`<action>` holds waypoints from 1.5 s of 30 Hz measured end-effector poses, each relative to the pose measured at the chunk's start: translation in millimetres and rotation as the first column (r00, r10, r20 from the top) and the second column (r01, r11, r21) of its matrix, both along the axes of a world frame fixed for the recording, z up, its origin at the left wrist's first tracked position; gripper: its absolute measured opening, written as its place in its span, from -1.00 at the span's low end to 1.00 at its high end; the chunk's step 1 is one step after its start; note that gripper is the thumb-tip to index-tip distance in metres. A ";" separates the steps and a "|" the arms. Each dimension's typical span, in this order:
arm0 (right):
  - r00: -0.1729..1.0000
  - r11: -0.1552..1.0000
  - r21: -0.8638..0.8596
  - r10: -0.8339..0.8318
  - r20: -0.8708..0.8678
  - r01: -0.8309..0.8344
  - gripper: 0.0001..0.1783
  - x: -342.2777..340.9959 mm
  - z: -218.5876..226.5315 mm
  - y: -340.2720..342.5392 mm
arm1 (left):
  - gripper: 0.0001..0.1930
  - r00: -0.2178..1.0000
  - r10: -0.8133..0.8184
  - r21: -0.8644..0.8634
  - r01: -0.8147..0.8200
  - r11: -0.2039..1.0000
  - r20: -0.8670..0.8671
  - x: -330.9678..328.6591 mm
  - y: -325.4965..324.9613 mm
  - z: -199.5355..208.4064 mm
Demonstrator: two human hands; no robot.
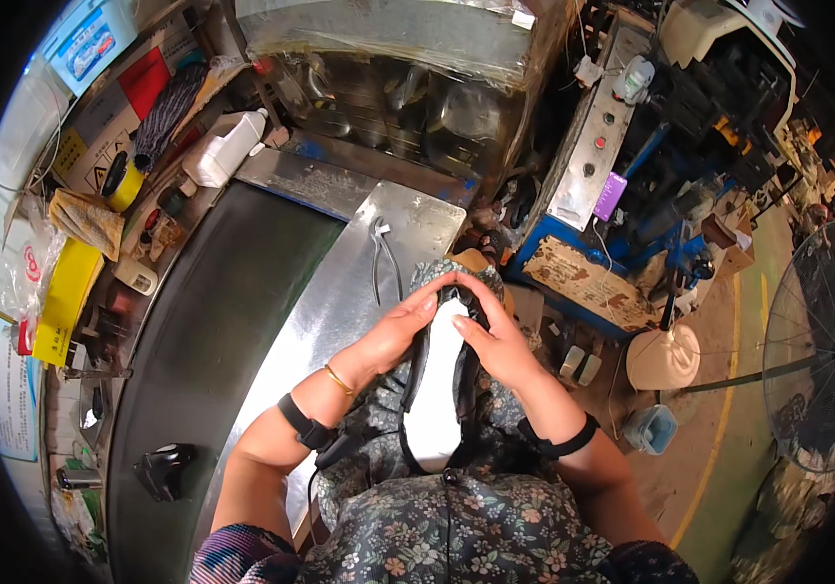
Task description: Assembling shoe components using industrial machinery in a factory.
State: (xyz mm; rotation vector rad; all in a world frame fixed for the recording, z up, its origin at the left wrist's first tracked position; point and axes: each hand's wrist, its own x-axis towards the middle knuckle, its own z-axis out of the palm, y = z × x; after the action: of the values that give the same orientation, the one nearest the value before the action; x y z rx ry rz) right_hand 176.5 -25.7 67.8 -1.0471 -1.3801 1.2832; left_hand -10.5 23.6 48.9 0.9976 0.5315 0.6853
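Note:
On my lap lies a shoe (pixel 434 394) on its last, its white underside facing up and its black upper showing along both sides. The toe points away from me. My left hand (pixel 401 329) wraps the toe from the left, thumb near the edge. From the other side my right hand (pixel 498 336) grips it, with the thumb pressed on the white surface. The fingertips of both hands meet over the far end of the toe and hide part of it. Metal pincers (pixel 385 261) lie on the steel tabletop (pixel 422 216) just beyond my left hand.
A dark conveyor belt (pixel 213 321) runs along my left, carrying a black shoe (pixel 164 470). Beyond it, a shelf holds a white jug (pixel 228 148) and yellow tape (pixel 124 183). At right stand a blue machine (pixel 573 277), a beige bucket (pixel 664 358) and a large fan (pixel 816 350).

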 end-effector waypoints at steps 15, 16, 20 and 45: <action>0.795 0.657 0.487 0.589 0.145 -0.575 -0.75 -109.9 -5.3 6.0 | -0.61 0.787 0.066 -0.444 -0.413 0.795 -0.613 -174.8 -22.1 72.9; 0.881 0.792 0.387 0.441 0.170 -0.471 -0.79 -92.6 -8.4 18.7 | -0.59 0.836 0.139 -0.430 -0.408 0.805 -0.532 -188.5 -35.1 74.4; 0.922 0.889 0.458 -0.173 0.348 -0.006 -0.86 -41.8 -47.7 60.2 | -0.54 0.772 0.358 -0.091 -0.469 0.878 -0.526 -202.3 -25.8 111.9; 0.850 0.782 0.621 -0.290 0.439 -0.055 -0.84 -30.6 -78.3 77.3 | -0.47 0.259 0.706 0.738 0.044 0.673 -0.659 -126.4 364.5 -117.7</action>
State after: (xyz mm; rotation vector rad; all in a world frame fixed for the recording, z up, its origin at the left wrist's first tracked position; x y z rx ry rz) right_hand 146.0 51.6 -10.5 -1.0135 -1.9238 0.3655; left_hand -136.9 388.1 -68.8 2.0065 1.7408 0.6465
